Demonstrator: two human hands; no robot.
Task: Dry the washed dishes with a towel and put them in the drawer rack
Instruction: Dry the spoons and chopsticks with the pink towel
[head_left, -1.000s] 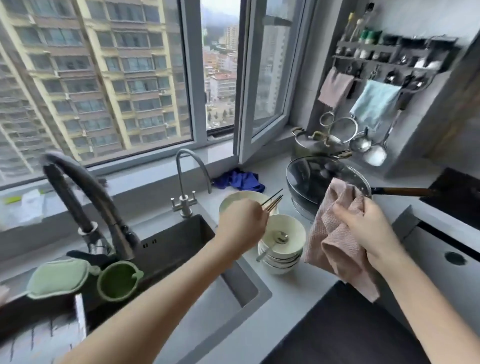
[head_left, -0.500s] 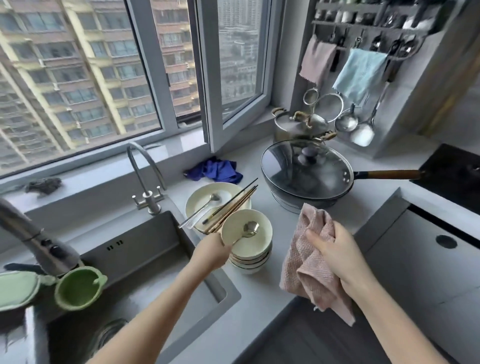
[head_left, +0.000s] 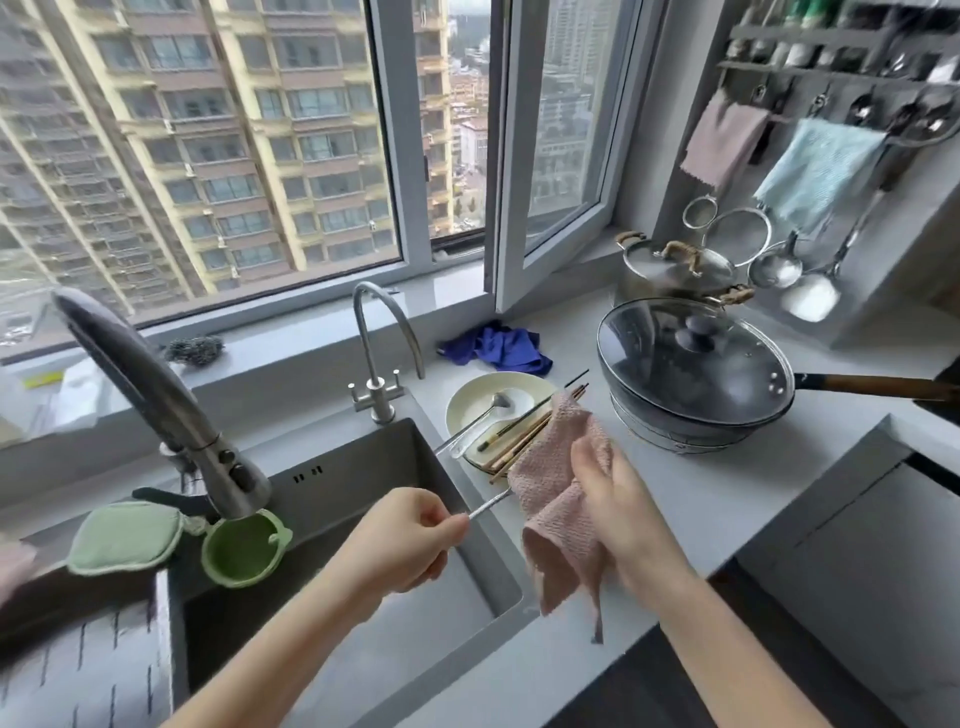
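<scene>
1. Left hand (head_left: 410, 540): the fingers are curled and pinch the tip of a slim metal utensil (head_left: 488, 506). Gripping it at the very end leaves the shaft free for wiping.
2. Right hand (head_left: 623, 509): the fingers are curled round a pink towel (head_left: 550, 499), which is bunched over the utensil's other end. That end is hidden in the cloth, so the kind of utensil cannot be told.
3. One hand anchors and the other wraps, which is judged to be the drying step. The utensil spans the gap between the hands, and the towel's loose tail hangs below the right wrist.
4. Under the left hand lies the sink (head_left: 363, 467).
5. Just beyond the right hand, a plate (head_left: 470, 400) sits on the table (head_left: 701, 499). It carries a spoon (head_left: 488, 410) and chopsticks (head_left: 519, 439), which are probably waiting their turn within short reach.
6. Farther beyond the right hand, a lidded pan (head_left: 691, 364) stands apart from the washed pieces.
7. The drawer rack cannot be identified here, and the task is judged to be at an early stage.
</scene>
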